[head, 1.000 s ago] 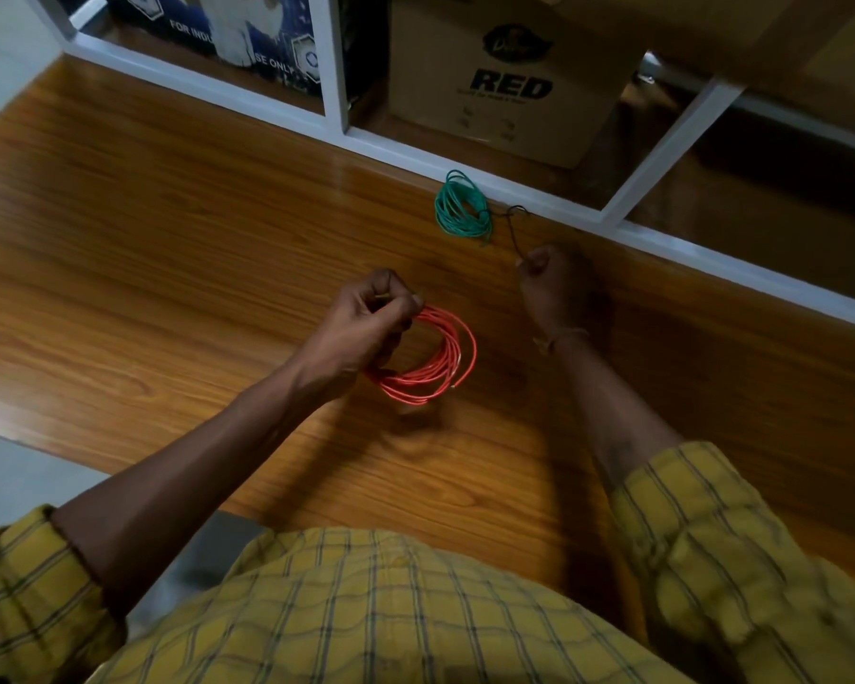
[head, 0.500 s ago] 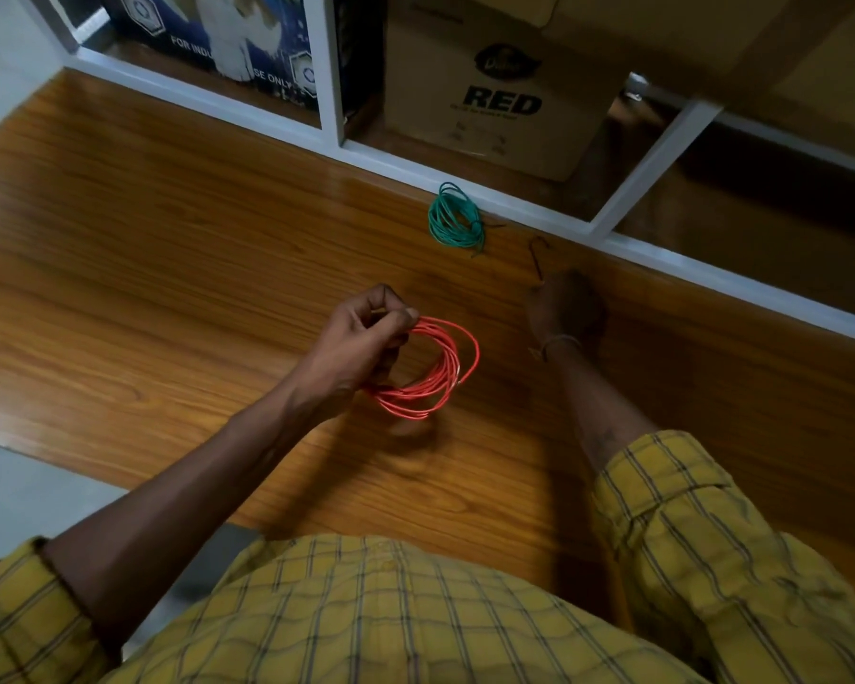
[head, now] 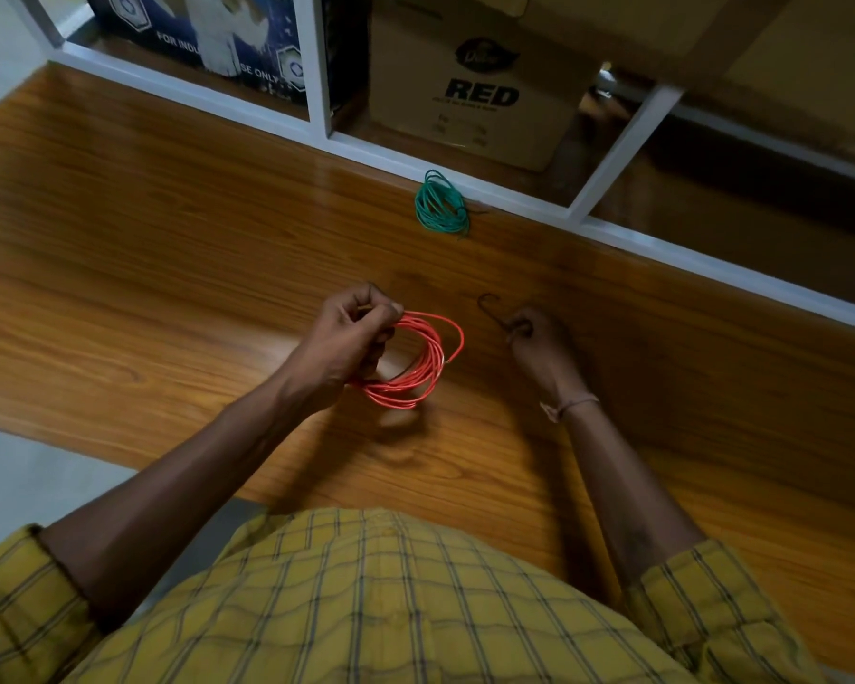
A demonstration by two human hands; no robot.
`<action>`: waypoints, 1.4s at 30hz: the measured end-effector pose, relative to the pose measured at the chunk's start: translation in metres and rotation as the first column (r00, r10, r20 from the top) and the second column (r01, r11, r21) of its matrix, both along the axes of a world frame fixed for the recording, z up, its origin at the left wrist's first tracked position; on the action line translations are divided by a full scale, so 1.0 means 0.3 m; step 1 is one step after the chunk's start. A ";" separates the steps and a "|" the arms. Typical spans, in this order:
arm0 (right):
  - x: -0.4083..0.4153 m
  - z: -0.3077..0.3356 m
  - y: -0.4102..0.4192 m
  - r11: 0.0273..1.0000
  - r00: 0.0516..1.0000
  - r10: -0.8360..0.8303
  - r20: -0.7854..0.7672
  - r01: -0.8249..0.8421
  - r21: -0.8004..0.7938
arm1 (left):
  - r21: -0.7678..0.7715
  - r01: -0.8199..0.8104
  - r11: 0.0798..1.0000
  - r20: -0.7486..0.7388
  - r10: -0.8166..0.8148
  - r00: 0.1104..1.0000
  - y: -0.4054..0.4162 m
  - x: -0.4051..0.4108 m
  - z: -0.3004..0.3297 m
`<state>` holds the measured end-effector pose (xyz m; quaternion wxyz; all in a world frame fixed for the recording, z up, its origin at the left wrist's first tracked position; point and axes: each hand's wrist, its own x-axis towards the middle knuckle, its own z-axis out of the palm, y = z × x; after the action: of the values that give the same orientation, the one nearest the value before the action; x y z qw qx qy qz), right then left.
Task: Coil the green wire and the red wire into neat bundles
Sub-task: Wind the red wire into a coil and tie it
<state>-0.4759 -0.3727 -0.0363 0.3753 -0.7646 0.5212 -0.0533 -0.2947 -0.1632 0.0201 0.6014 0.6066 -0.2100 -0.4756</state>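
The red wire (head: 423,362) is wound into a round coil just above the wooden table (head: 144,249). My left hand (head: 349,340) grips the coil at its left side, fingers curled round the strands. To the right, my right hand (head: 539,348) pinches a thin dark piece of wire with a hooked end (head: 489,308) that sticks up and left from the fingers. The green wire (head: 439,204) lies as a small coil at the table's far edge, apart from both hands.
A white metal frame (head: 465,185) runs along the table's far edge with an upright post (head: 314,61). Behind it stand a cardboard box marked RED (head: 475,86) and a blue printed box (head: 208,37). Grey floor shows at the left.
My right hand has drawn back from near the green coil toward the red coil, carrying the thin dark hooked wire. My left hand keeps its hold on the red coil.
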 end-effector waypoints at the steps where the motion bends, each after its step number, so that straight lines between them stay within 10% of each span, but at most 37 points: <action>1: -0.013 -0.014 0.026 0.999 0.999 0.024 -0.030 -0.025 -0.047 | 0.002 0.001 1.000 0.006 -0.001 1.000 0.011 -0.002 -0.005; 10: -0.118 -0.050 0.258 0.795 0.962 0.172 -0.213 -0.264 -0.547 | 0.015 -0.043 0.999 0.006 0.043 0.999 0.079 -0.019 -0.034; 20: -0.039 -0.092 0.257 0.889 0.991 0.109 -0.081 -0.134 -0.438 | 0.007 0.014 1.000 0.004 -0.014 1.000 0.095 -0.034 -0.055; 27: -0.006 0.301 0.286 0.984 0.903 0.175 0.393 -0.148 -0.099 | 0.025 0.017 1.000 0.060 -0.018 0.998 0.087 -0.027 -0.076; 33: 0.041 0.489 0.317 0.667 0.691 0.719 -0.077 -0.717 -0.203 | 0.083 0.011 0.997 0.036 -0.014 0.999 0.056 -0.026 -0.083; 42: 0.054 0.291 0.342 0.584 0.728 0.661 -0.182 -0.651 -0.485 | 0.144 0.006 0.990 0.072 -0.017 0.997 0.023 -0.020 -0.081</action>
<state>-0.4597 -0.2700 0.0509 0.1528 -0.9729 0.1643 -0.0562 -0.3007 -0.1562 -0.0041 0.5452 0.6642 -0.2005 -0.4705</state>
